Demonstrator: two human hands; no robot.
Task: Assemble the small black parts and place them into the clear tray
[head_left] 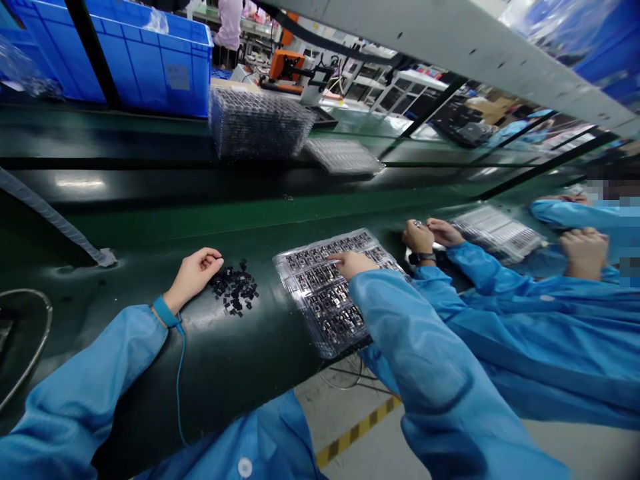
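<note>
My left hand (193, 277) rests on the dark green bench with its fingers curled, fingertips at the edge of a pile of small black parts (233, 290). A blue wrist strap with a cord circles that wrist. My right hand (351, 263) lies on a clear plastic tray (325, 327) with many pockets holding black parts. Its index finger points left and presses at a pocket near the tray's far side. Whether it pinches a part is hidden.
A co-worker in a blue coat sits at my right, hands (430, 235) together beside another tray (497, 230). A stack of clear trays (257, 123) and a blue crate (145, 60) stand on the far shelf. A metal ring (30, 347) lies at left.
</note>
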